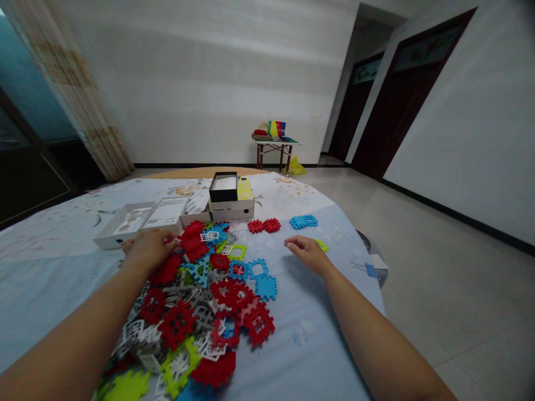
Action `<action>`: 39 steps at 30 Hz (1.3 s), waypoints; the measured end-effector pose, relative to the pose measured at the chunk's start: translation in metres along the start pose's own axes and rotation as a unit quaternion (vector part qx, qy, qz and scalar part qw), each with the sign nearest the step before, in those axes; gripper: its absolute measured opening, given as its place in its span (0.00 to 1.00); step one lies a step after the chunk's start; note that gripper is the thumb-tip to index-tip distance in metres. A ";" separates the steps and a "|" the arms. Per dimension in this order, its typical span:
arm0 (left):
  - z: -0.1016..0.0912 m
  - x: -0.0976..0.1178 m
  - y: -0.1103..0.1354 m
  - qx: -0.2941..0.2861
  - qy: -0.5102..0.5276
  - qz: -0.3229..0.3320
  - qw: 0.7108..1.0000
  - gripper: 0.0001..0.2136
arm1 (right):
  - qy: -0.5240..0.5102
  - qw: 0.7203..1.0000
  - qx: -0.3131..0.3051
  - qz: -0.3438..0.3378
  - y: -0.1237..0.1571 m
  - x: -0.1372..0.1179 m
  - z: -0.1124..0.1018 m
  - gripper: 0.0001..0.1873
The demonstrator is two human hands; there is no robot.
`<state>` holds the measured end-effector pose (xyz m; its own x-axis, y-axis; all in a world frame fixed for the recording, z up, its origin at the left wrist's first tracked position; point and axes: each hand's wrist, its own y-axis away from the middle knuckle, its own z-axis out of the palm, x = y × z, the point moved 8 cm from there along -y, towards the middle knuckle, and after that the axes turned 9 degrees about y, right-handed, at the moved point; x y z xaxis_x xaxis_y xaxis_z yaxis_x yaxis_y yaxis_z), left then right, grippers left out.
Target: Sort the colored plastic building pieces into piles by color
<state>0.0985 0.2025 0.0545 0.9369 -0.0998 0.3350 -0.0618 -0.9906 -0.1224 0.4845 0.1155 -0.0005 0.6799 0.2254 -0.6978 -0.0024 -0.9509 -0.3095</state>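
Plastic pieces point(193, 320) lie heaped lengthwise away from me, between my left hand point(149, 249), nearer, its grip unclear, and my right hand point(310, 254), loosely uncurled, empty.

White bk wall point(200, 67), sm. table point(272, 143) nr it; curtain point(79, 83) L, dk doors point(403, 94) R, grey tiled flr point(468, 295).

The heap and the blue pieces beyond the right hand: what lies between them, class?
The head view shows red pieces between the heap and blue pieces.
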 end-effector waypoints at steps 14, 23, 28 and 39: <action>0.092 0.199 0.066 -0.211 0.322 0.107 0.917 0.14 | -0.071 0.989 0.123 0.046 -0.006 0.042 -0.030 0.15; 0.116 0.219 0.076 -0.172 0.199 0.145 0.954 0.25 | -0.058 0.991 0.110 0.052 -0.006 0.042 -0.028 0.15; 0.115 0.213 0.104 -0.184 0.019 0.274 0.944 0.24 | -0.039 0.994 0.085 0.051 -0.007 0.037 -0.020 0.14; 0.100 0.182 0.102 -0.188 0.037 0.257 0.947 0.29 | 0.057 0.989 -0.087 -0.107 0.013 -0.043 0.034 0.13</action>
<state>0.2967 0.0931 0.0096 0.7242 -0.5703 0.3877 -0.6343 -0.7715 0.0498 0.4299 0.1007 0.0039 0.7291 0.4102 -0.5479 0.2710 -0.9081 -0.3192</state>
